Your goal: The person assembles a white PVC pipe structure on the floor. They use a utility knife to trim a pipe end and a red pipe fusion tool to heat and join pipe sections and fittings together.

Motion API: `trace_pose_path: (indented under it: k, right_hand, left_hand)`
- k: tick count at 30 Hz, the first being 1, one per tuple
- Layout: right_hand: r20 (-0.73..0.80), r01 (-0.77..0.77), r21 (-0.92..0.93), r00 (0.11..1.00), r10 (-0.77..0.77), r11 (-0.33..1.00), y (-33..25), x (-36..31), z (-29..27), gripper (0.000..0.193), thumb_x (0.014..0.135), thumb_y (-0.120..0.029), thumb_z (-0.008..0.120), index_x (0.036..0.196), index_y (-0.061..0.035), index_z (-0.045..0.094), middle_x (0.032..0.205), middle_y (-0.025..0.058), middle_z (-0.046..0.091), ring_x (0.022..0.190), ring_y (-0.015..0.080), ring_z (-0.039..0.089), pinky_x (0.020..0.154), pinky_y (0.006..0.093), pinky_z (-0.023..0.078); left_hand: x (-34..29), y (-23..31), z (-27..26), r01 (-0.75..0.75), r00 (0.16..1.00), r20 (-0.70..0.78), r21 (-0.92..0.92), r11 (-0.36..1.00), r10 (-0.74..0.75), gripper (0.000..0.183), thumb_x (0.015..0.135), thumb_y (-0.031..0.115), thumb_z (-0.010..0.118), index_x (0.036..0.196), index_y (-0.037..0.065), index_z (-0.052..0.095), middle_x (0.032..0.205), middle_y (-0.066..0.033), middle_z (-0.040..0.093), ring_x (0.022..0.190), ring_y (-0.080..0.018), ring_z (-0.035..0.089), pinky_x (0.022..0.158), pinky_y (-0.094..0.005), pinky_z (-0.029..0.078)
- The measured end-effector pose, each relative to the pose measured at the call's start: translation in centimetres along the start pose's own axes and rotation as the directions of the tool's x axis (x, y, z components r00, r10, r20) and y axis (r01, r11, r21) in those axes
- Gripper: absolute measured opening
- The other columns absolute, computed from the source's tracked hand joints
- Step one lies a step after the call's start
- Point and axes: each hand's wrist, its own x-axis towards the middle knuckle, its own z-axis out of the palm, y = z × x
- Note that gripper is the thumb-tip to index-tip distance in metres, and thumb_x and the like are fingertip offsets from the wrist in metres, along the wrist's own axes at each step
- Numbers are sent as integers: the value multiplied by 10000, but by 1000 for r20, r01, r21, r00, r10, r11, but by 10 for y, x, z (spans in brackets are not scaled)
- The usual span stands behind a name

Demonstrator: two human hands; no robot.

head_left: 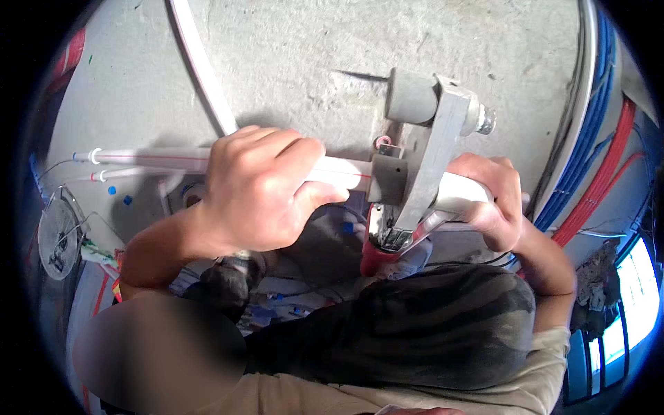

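Note:
My left hand (259, 190) is closed around a white plastic pipe (340, 173) with a thin red line along it. The pipe's right end meets a small grey round die (389, 180) on a pipe-welding iron. This iron has a flat grey heating plate (437, 149), a larger grey die (411, 95) at its far end and a red body (375, 261) nearer me. On the plate's other side, my right hand (492, 200) grips a white plastic pipe fitting (458, 191) pressed up against the iron. My fingers partly cover the fitting, so its full shape is hidden.
Another white pipe (200, 66) slants across the concrete (297, 41). Blue conduits (598, 117) and red conduits (609, 162) run along the right. A round fan-like guard (58, 238) stands at left. My dark-trousered knee (449, 325) is just below the iron, with blue scraps (266, 312) beside it.

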Motion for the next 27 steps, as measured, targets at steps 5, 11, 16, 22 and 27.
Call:
trace_pose_path:
  k: [5,11,16,22,27]
  right_hand:
    - [-329,194,-18,925,-189,981,13,2,19,730,1031,-542,327,918,66,714,781,171,716,711,255,712,645,316,531]
    - [-384,-7,58,923,29,998,6,-5,23,680,1041,-486,321,889,60,697,776,167,706,673,229,672,613,310,495]
    - [-358,-43,32,932,51,999,-5,0,17,643,1049,-439,316,866,55,683,771,163,697,641,207,639,586,305,466]
    - [-422,-45,-27,906,29,999,14,-4,27,603,1059,-383,310,838,49,666,766,158,687,603,181,599,554,298,430]
    - [-458,84,-300,861,-220,950,33,-7,30,562,1077,-326,300,885,53,667,775,167,688,598,181,599,543,296,431]
  left_hand:
    - [0,4,-6,-33,999,-31,-21,999,32,379,833,311,821,873,-20,642,691,-145,582,591,-361,582,562,-440,432]
    - [1,10,-6,-33,997,-75,31,999,36,323,700,223,859,734,41,595,639,-112,550,558,-319,588,529,-421,427]
    - [-2,14,1,-26,986,-160,65,998,36,313,690,210,845,775,17,614,656,-112,559,568,-321,590,531,-424,428]
    - [-7,12,9,18,993,-121,48,999,-12,380,650,210,847,858,-33,642,702,-136,570,589,-349,575,536,-441,415]
    - [-7,12,14,43,991,-126,-7,999,-44,341,599,175,845,780,5,613,682,-134,564,580,-353,572,536,-441,416]
